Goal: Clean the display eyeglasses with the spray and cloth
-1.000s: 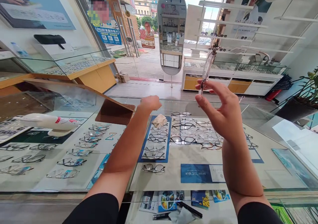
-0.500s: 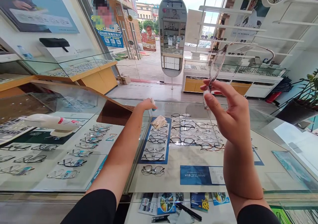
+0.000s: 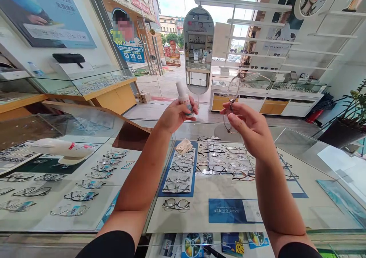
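Note:
My left hand (image 3: 177,115) is closed round a small white bottle (image 3: 183,94), held upright above the far edge of the glass counter. To the right, my right hand (image 3: 247,122) pinches a pair of thin-rimmed clear glasses (image 3: 233,89) by the bridge area, the frame turned on end with a temple reaching right. Below the hands, a beige cloth (image 3: 183,146) lies folded on a blue-edged tray (image 3: 195,174) with several glasses. One more pair of glasses (image 3: 176,204) rests in front of that tray.
Several rows of glasses (image 3: 211,151) sit at the counter's middle. A blue leaflet (image 3: 227,210) lies nearer. On the left are a white rocket-shaped object (image 3: 63,148) and more frames. An oval mirror (image 3: 199,48) stands beyond the counter; a potted plant (image 3: 347,116) is at right.
My left hand has risen and turned, bringing the bottle upright and into fuller view. My right hand with the glasses has shifted left and slightly down. The view has tilted slightly upward.

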{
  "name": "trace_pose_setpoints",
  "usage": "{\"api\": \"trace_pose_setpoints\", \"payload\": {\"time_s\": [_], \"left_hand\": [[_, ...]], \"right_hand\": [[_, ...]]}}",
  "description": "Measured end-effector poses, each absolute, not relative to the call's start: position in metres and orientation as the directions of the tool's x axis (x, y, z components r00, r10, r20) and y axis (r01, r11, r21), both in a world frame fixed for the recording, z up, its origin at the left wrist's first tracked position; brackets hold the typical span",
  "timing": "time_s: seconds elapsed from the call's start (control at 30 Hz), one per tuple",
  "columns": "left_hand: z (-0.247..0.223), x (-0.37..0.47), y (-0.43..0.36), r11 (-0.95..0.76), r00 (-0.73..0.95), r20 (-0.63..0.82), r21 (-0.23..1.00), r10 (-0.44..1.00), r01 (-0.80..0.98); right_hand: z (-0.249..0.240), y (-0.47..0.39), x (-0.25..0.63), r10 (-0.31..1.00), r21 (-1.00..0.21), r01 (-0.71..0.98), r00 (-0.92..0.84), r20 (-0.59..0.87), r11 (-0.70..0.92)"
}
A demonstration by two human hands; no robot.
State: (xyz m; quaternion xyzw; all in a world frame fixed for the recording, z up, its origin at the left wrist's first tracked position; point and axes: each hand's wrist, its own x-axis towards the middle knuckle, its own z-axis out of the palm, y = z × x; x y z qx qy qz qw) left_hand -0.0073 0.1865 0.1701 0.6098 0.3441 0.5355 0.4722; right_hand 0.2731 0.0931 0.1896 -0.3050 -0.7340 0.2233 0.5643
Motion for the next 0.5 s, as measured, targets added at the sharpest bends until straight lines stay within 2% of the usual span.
{"api": "trace_pose_setpoints", "payload": {"time_s": [0.07, 0.17, 0.33, 0.5], "left_hand": [[0.187, 0.014, 0.158, -0.343, 0.222, 0.386, 0.916, 0.895, -0.208], [0.200, 0.034, 0.125, -0.333, 0.320, 0.385, 0.920, 0.866, -0.206], [0.201, 0.038, 0.109, -0.437, 0.201, 0.448, 0.894, 0.871, -0.102], [0.198, 0.041, 0.120, -0.416, 0.153, 0.422, 0.907, 0.894, -0.067]], "right_hand": [[0.187, 0.096, 0.269, 0.721, -0.713, 0.126, -0.216, 0.659, 0.689], [0.184, 0.096, 0.263, 0.737, -0.757, 0.040, -0.268, 0.620, 0.652], [0.185, 0.091, 0.256, 0.759, -0.807, -0.062, -0.306, 0.575, 0.587], [0.183, 0.095, 0.255, 0.770, -0.832, -0.085, -0.337, 0.541, 0.548]]}}
